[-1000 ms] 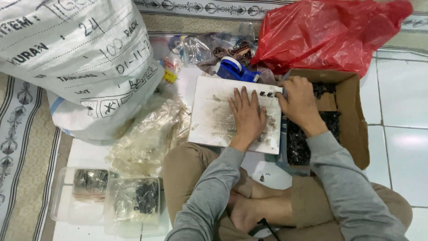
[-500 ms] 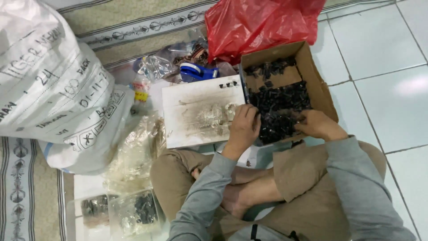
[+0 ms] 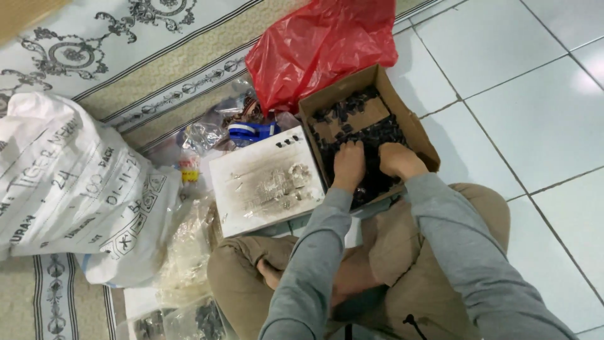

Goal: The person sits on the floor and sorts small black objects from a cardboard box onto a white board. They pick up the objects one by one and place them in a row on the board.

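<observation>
I sit cross-legged on the floor. Both my hands are down inside a brown cardboard box (image 3: 415,129) that holds a heap of small black parts (image 3: 349,112). My left hand (image 3: 349,165) and my right hand (image 3: 397,158) rest side by side on the black parts, fingers curled down into the pile. Whether either hand grips anything is hidden by the fingers. Left of the box lies a smudged white board (image 3: 251,189) with a small pile of clear little pieces (image 3: 286,182) and a few black parts (image 3: 287,142) at its far edge.
A red plastic bag (image 3: 314,44) lies behind the box. A big white printed sack (image 3: 69,189) sits at the left on a patterned rug (image 3: 126,56). Clear plastic bags (image 3: 185,252), a blue tape roll (image 3: 251,131) and clear containers (image 3: 176,321) lie near my knees. White floor tiles (image 3: 535,94) stretch to the right.
My left hand left the white board and joined my right hand in the box of black parts. The view swung left and tilted, so the box now sits mid-frame.
</observation>
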